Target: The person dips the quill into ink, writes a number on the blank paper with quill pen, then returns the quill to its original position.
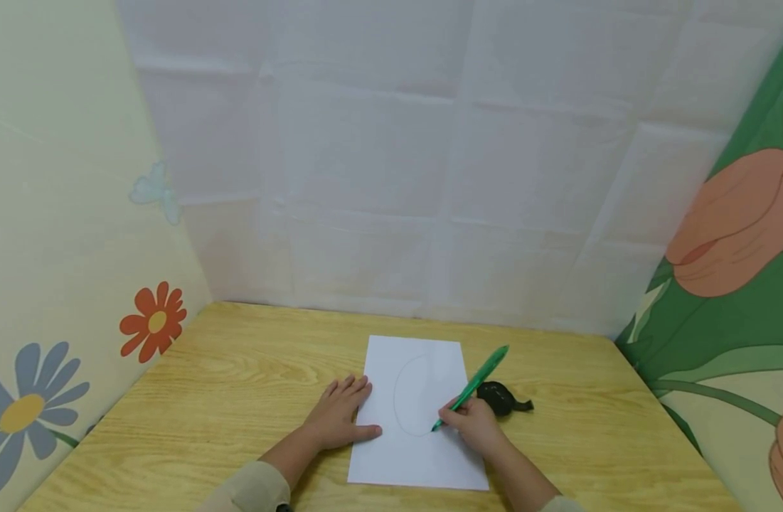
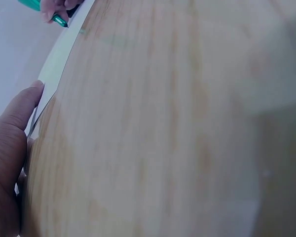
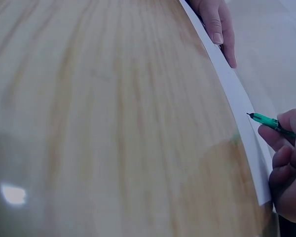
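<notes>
A white sheet of paper (image 1: 391, 462) lies on the wooden table, with a thin curved line like an open oval drawn on it. My right hand (image 1: 481, 425) pinches a green pen (image 1: 487, 370), its tip at the lower end of the curve. In the right wrist view the pen (image 3: 266, 120) points to the left, held between thumb and fingers. My left hand (image 1: 340, 416) lies flat at the paper's left edge, fingers straight and thumb on the sheet. The left wrist view shows part of that hand (image 2: 7, 153) by the paper's edge.
Just right of the paper and beyond my right hand lies a small dark, rounded object with a narrow end (image 1: 501, 400). The wooden table (image 1: 250, 355) meets a white sheet backdrop (image 1: 365, 156) behind. Flower-printed panels stand at left and right.
</notes>
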Available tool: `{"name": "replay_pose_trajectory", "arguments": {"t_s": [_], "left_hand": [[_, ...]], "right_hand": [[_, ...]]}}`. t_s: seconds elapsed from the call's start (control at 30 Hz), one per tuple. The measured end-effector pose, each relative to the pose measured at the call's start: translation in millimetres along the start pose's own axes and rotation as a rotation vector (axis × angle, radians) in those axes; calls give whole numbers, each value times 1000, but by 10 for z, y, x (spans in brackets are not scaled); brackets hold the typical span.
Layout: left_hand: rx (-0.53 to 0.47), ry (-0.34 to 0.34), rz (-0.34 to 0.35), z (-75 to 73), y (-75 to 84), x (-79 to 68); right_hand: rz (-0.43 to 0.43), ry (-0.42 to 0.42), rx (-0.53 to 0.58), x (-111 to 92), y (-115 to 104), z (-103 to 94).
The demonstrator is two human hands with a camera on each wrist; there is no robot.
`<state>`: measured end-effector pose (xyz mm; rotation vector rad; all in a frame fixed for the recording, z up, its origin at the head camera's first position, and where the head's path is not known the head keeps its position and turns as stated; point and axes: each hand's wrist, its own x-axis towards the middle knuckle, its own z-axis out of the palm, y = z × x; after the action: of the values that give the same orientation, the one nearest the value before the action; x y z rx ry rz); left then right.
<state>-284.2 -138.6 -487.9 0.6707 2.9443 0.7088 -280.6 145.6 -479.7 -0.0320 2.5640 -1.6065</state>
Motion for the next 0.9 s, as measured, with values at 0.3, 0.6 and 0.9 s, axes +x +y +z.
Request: {"name": "replay_pose_trajectory", "arguments": {"t_s": [0.3,0.6,0.9], "left_hand": [[3,-9,-16,-17,24,0],[-1,-5,-16,-13,13,4],[-1,-2,-16,-7,6,8]], "right_hand": [[17,35,0,10,-1,-12],[18,97,23,10,-1,-7],[35,130,66,47,18,-5]]}}
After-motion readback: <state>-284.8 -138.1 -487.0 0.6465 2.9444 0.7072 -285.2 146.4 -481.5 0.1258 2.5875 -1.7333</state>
